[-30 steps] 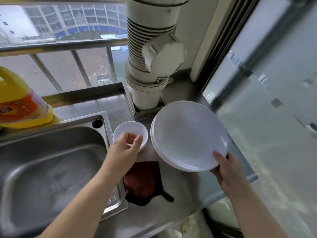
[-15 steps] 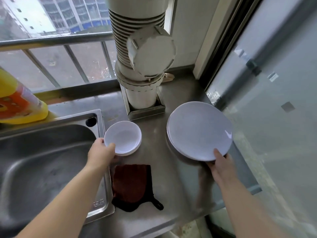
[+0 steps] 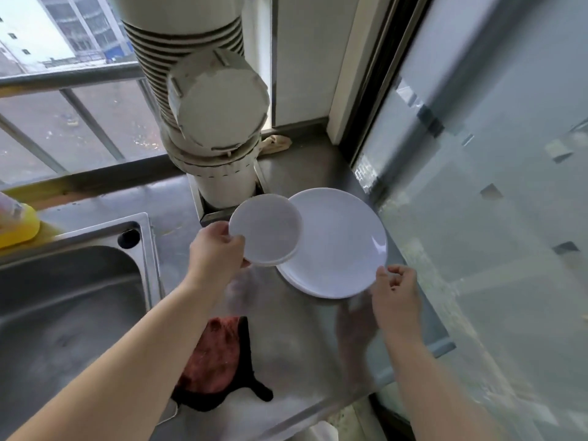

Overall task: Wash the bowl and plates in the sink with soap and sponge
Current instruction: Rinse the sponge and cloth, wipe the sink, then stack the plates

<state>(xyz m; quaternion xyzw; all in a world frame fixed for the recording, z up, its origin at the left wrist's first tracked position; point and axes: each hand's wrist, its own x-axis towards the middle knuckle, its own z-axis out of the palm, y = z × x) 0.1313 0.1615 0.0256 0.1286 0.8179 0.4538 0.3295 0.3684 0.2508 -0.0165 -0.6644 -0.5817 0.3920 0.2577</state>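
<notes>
My left hand (image 3: 216,256) grips a small white bowl (image 3: 265,230) by its near-left rim and holds it lifted, its right edge over the left part of the white plates. The stacked white plates (image 3: 340,246) lie on the steel counter to the right of the bowl. My right hand (image 3: 396,294) is at the plates' near-right rim with fingers curled; whether it grips the rim is unclear. The steel sink basin (image 3: 63,313) lies at the left. No sponge shows.
A yellow detergent bottle (image 3: 17,224) stands behind the sink at the far left. A dark red cloth (image 3: 219,358) lies on the counter (image 3: 296,338) beside the sink. A thick white drain pipe (image 3: 210,116) rises behind the dishes. A frosted glass panel (image 3: 493,186) bounds the right side.
My left hand has lifted the bowl off the counter and carried it right, over the plates' edge. My right hand stayed at the plates' near rim. The view shifted left.
</notes>
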